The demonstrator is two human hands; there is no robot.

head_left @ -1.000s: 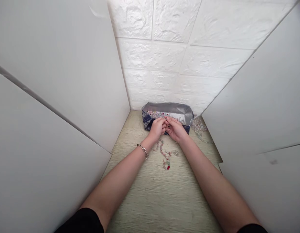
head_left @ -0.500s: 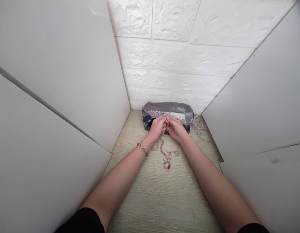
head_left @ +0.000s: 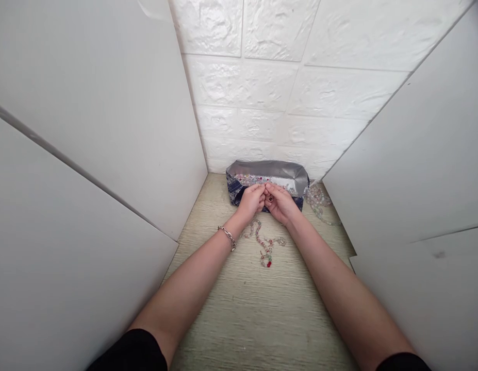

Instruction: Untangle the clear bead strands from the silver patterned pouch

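My left hand and my right hand meet fingertip to fingertip over the front rim of a dark blue bag with a silvery inside. Both are closed in a pinch. What sits between the fingertips is too small to make out. Loose beads, pink, red and clear, lie in the bag. Below my hands, a strand of small coloured beads winds over the wooden surface, with red beads at its near end. Its upper part runs up toward my left hand, where it is hidden.
To the right of the bag lies a heap of strung beads by the right white panel. Another white panel rises on the left. A white brick-patterned wall stands behind the bag.
Both hands stay pinched together in nearly the same place. The whole view has shifted very slightly; the beads and bag lie as before.
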